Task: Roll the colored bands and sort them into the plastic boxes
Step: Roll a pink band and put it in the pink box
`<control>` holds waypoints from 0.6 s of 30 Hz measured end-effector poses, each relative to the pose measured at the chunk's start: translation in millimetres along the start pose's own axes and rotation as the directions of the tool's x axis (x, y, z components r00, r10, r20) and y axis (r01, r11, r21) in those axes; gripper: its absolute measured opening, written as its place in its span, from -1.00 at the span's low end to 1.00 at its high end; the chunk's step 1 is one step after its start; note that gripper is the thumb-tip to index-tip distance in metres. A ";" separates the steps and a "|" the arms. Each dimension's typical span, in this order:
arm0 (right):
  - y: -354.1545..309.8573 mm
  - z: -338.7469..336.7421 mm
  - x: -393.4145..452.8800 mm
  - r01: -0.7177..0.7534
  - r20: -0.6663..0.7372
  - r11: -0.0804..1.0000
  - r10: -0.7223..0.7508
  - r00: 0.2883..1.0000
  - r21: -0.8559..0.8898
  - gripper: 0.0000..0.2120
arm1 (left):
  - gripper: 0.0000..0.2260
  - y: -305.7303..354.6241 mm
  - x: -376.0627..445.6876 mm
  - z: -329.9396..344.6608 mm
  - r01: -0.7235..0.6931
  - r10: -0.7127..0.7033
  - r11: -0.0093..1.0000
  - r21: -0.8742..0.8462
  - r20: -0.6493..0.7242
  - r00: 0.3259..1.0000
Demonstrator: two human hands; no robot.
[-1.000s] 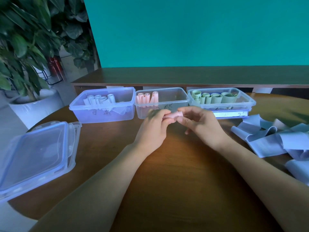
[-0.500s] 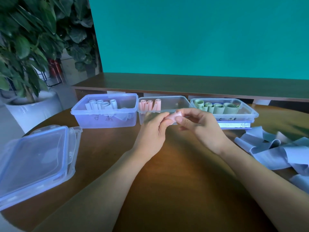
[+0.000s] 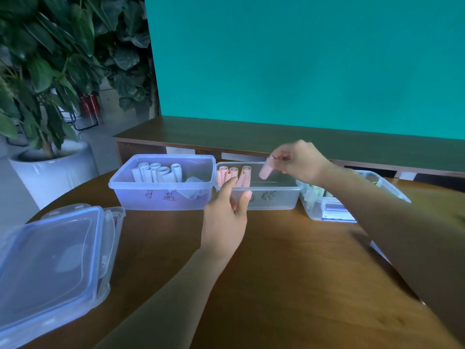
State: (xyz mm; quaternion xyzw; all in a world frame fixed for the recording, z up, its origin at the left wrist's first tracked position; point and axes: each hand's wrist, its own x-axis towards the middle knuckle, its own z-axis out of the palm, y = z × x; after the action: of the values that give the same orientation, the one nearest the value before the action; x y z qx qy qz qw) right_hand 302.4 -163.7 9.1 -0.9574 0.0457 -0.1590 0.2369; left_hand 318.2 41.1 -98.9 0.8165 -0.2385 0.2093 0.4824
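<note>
Three clear plastic boxes stand in a row at the table's far side. The left box (image 3: 130,182) holds several pale blue rolls, the middle box (image 3: 281,190) three pink rolls (image 3: 232,176), and the right box (image 3: 387,183) is mostly hidden by my right arm. My right hand (image 3: 299,161) pinches a rolled pink band (image 3: 266,170) by its top and holds it upright over the open middle box. My left hand (image 3: 227,212) hovers at the front left corner of the middle box, fingers loosely bent, holding nothing.
Stacked box lids (image 3: 50,268) lie at the table's left front edge. A potted plant (image 3: 47,170) stands on the floor to the left. A long wooden bench (image 3: 251,137) runs behind the boxes under a teal wall.
Both hands held the pink roll together before the boxes. Now my right hand alone has carried it up over the middle box, and my left hand has let go.
</note>
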 end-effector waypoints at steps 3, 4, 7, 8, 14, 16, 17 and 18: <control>3.8 14.6 25.9 -0.034 0.074 0.990 0.045 0.996 -0.135 -0.85 | -0.60 -1.1 0.7 0.7 -0.004 0.003 0.999 0.034 0.024 1.000; 4.8 18.9 30.9 -0.046 0.082 0.987 0.060 0.995 -0.156 -0.84 | -0.60 -1.2 0.9 1.0 -0.001 0.000 0.999 0.041 0.030 1.000; 8.4 31.0 41.2 -0.093 0.093 0.980 0.111 0.990 -0.173 -0.82 | -0.58 -1.3 1.0 1.1 0.021 -0.024 0.998 0.052 0.046 0.999; 9.3 34.4 43.5 -0.107 0.094 0.980 0.123 0.988 -0.166 -0.83 | -0.57 -1.4 0.6 1.3 0.024 -0.027 0.998 0.050 0.051 0.998; 4.6 48.2 50.6 -0.132 0.064 0.987 0.138 0.988 -0.089 -0.87 | -0.56 -3.3 -0.1 1.1 0.033 -0.035 0.999 0.034 0.065 0.997; 3.7 50.2 52.6 -0.132 0.046 0.987 0.136 0.990 -0.089 -0.88 | -0.55 -4.0 -0.2 1.8 0.034 -0.037 0.999 0.034 0.066 0.997; 3.2 51.5 53.1 -0.129 0.040 0.987 0.133 0.990 -0.093 -0.86 | -0.54 -4.7 -0.3 2.0 0.035 -0.037 0.999 0.032 0.069 0.997; 3.1 52.5 53.4 -0.125 0.035 0.987 0.129 0.991 -0.097 -0.85 | -0.54 -5.1 -0.2 2.4 0.037 -0.039 0.999 0.028 0.075 0.996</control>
State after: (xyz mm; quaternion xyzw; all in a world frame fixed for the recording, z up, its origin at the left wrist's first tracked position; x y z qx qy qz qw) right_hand 369.9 -152.1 -21.2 -0.9657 0.1091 -0.1217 0.2017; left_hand 321.3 41.2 -103.6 0.8345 -0.2381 0.1722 0.4661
